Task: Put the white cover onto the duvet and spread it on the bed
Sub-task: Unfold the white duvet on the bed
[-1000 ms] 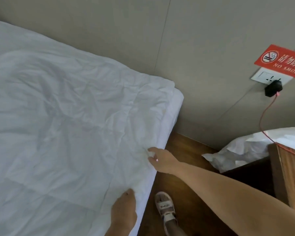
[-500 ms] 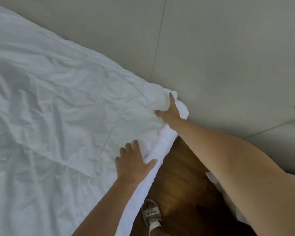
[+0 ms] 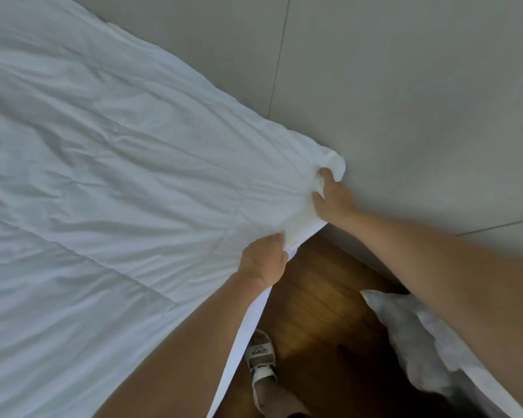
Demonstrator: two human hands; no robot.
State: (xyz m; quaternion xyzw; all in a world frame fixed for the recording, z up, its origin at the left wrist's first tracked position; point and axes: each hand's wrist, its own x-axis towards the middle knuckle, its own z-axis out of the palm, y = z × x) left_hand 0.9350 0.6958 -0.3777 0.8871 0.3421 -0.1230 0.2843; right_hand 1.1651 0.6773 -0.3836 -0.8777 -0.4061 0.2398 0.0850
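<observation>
A wide, wrinkled white fabric duvet in its cover (image 3: 109,182) lies spread over the bed, filling everything to the left of both hands and running up to the grey panelled wall (image 3: 405,86). The left hand (image 3: 264,260) sits at the duvet's near edge, its fingers curled down into the cloth and gripping a fold of it just where the edge drops toward the floor; creases fan out from that grip across the bedding. Just beyond it and to the right, the right hand (image 3: 334,199) is at the duvet's corner, thumb and fingers closed on a bunched knob of white fabric that pokes up past the fingertips, close against the wall. Between the two grips the edge of the cloth is drawn taut. Below the hands lies brown wooden flooring (image 3: 320,297), where a foot in a white strapped sandal (image 3: 261,357) stands just beside the hanging side of the bedding. Under the right forearm lies a crumpled white pillow (image 3: 417,351).
</observation>
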